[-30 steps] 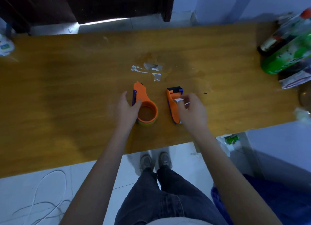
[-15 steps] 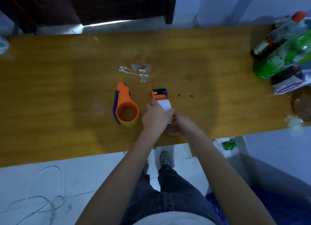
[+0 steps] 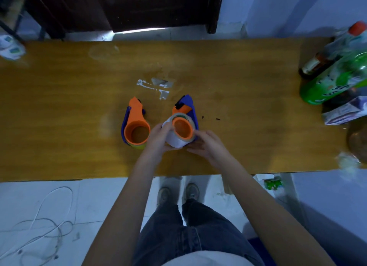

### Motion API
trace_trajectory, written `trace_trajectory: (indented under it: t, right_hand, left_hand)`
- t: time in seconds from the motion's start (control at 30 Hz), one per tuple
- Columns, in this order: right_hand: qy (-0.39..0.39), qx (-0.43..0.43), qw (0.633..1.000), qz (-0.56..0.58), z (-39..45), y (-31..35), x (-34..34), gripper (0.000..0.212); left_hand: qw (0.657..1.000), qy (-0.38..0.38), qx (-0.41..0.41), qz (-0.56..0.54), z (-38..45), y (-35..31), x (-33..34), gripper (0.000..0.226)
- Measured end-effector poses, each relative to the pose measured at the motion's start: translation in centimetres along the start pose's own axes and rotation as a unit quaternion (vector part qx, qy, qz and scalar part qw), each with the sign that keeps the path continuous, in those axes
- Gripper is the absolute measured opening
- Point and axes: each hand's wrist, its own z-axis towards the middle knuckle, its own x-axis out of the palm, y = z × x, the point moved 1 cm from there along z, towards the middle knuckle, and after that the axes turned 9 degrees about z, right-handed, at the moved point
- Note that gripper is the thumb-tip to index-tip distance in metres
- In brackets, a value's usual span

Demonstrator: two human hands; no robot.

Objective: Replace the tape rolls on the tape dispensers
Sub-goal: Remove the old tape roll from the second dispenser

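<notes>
Two orange and blue tape dispensers sit on the wooden table (image 3: pixel 59 110). The left dispenser (image 3: pixel 135 124) lies flat by itself, its orange ring facing up over a yellowish roll. The right dispenser (image 3: pixel 185 111) is tilted up between both hands, its orange hub facing me. A white tape roll (image 3: pixel 175 139) sits around that hub. My left hand (image 3: pixel 158 138) grips the roll from the left. My right hand (image 3: pixel 208 145) holds the dispenser's lower right side, touching the roll.
Torn tape scraps (image 3: pixel 156 86) stick to the table behind the dispensers. Bottles, one green (image 3: pixel 335 80), and a carton (image 3: pixel 345 111) crowd the right end. A white packet (image 3: pixel 10 49) lies at the far left. A cable (image 3: pixel 39 224) lies on the floor.
My left hand left the left dispenser and came over to the right one. Both hands tipped the right dispenser up, so its hub and white roll now face me.
</notes>
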Motion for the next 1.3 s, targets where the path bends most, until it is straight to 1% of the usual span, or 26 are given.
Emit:
trace_trajectory:
  t: [0.07,0.1,0.13,0.2,0.23,0.3,0.4,0.47,0.53,0.6,0.63,0.7,0.73,0.77,0.8,0.83,0.9,0.93,1.03,1.07,1.13,1.23,1.3]
  right_hand:
    - [0.030,-0.009,0.999,0.033,-0.4,0.7,-0.1,0.021]
    - [0.040,-0.019,0.999,0.030,-0.5,1.0,-0.2,0.017]
    - [0.048,-0.029,0.998,0.021,-0.5,1.1,-0.2,0.013]
    - [0.074,-0.038,0.997,-0.005,-0.6,1.4,-0.1,0.011]
    - [0.091,-0.038,0.995,-0.023,-0.7,1.4,0.0,0.014]
    - [0.115,-0.042,0.991,-0.050,-0.8,1.6,0.4,0.027]
    - [0.103,-0.070,0.990,-0.059,-0.9,1.7,0.7,0.053]
    - [0.085,-0.087,0.991,-0.057,-1.0,1.7,0.8,0.062]
    - [0.076,-0.099,0.991,-0.050,-1.2,1.7,1.1,0.060]
    - [0.071,-0.118,0.989,-0.048,-1.4,1.6,1.4,0.054]
    - [0.065,-0.128,0.988,-0.050,-1.4,1.5,1.5,0.053]
    - [0.057,-0.142,0.987,-0.053,-1.5,1.2,1.6,0.053]
    - [0.056,-0.145,0.986,-0.057,-1.6,1.0,1.8,0.053]
    - [0.055,-0.147,0.986,-0.060,-1.7,0.9,2.0,0.053]
    - [0.053,-0.148,0.986,-0.062,-1.7,0.7,2.1,0.052]
    - [0.051,-0.149,0.986,-0.062,-1.7,0.6,2.1,0.050]
    - [0.045,-0.150,0.986,-0.053,-1.7,0.4,2.1,0.047]
    - [0.040,-0.148,0.987,-0.048,-1.7,0.3,2.1,0.050]
    - [0.038,-0.138,0.989,-0.046,-1.6,0.1,2.1,0.066]
    - [0.043,-0.137,0.989,-0.044,-1.6,0.0,2.0,0.067]
    - [0.053,-0.140,0.988,-0.036,-1.5,0.0,1.8,0.059]
    - [0.076,-0.145,0.986,-0.025,-1.7,-0.1,1.5,0.032]
    - [0.087,-0.149,0.985,-0.018,-1.7,-0.3,1.3,0.022]
  left_hand:
    - [0.997,0.021,-0.017,-0.075,-0.1,0.3,-0.5,0.017]
    - [0.994,0.036,-0.014,-0.104,0.0,0.6,-0.9,0.023]
    - [0.990,0.061,-0.006,-0.131,0.0,0.9,-1.2,0.026]
    - [0.978,0.121,0.016,-0.169,-0.1,1.4,-1.7,0.027]
    - [0.974,0.142,0.024,-0.178,-0.1,1.5,-1.9,0.028]
    - [0.967,0.173,0.037,-0.186,-0.3,1.5,-2.2,0.029]
    - [0.962,0.203,0.044,-0.176,-0.1,1.6,-2.7,0.032]
    - [0.971,0.196,0.055,-0.125,0.1,1.1,-3.2,0.039]
    - [0.980,0.174,0.084,-0.053,0.3,0.6,-4.0,0.048]
    - [0.977,0.149,0.141,0.050,0.1,0.3,-4.9,0.072]
    - [0.965,0.137,0.188,0.119,-0.1,0.2,-5.3,0.086]
    - [0.915,0.126,0.281,0.262,-0.2,0.3,-5.7,0.111]
    - [0.892,0.119,0.310,0.308,-0.3,0.3,-5.7,0.119]
    - [0.880,0.109,0.325,0.328,-0.3,0.2,-5.6,0.122]
    - [0.877,0.098,0.336,0.328,-0.4,0.1,-5.6,0.121]
    - [0.877,0.094,0.347,0.317,-0.5,0.1,-5.5,0.115]
    - [0.870,0.100,0.382,0.294,-0.8,0.0,-5.5,0.093]
    - [0.864,0.100,0.397,0.292,-0.9,0.0,-5.6,0.086]
    - [0.855,0.097,0.423,0.283,-1.4,-0.2,-5.6,0.085]
    - [0.852,0.097,0.429,0.283,-1.4,-0.2,-5.5,0.085]
    - [0.846,0.101,0.438,0.287,-1.4,-0.2,-5.5,0.086]
    - [0.844,0.107,0.433,0.298,-1.2,-0.3,-5.5,0.086]
    - [0.846,0.116,0.425,0.299,-1.2,-0.5,-5.5,0.085]
